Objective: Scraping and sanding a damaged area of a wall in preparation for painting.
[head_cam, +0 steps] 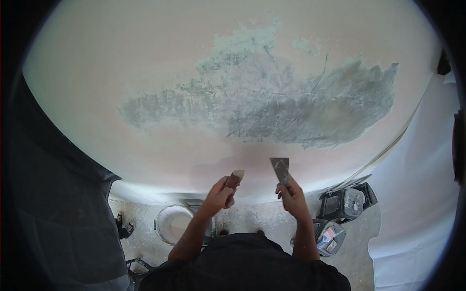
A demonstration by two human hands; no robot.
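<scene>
My left hand [220,193] grips a curled piece of reddish-brown sheet [233,179], apparently sandpaper, with its pale inner side showing at the upper end. In my right hand [293,196] is a putty knife [280,168], its smeared metal blade pointing up and its handle mostly hidden by my fingers. Both hands are held apart, in front of a pale pinkish wall [156,152]. Above them on the wall spreads a wide, ragged grey patch [320,116] with rough, cracked texture and pale greenish edges. Neither tool clearly touches the patch.
A bucket [158,230] of whitish material stands on the spattered floor [251,218] at lower left. Another person's shoes [127,229] show beyond it. Plastic stools [353,202] stand at right, one holding small sheets [329,234]. Dark fabric [65,203] hangs left, white sheeting [411,189] right.
</scene>
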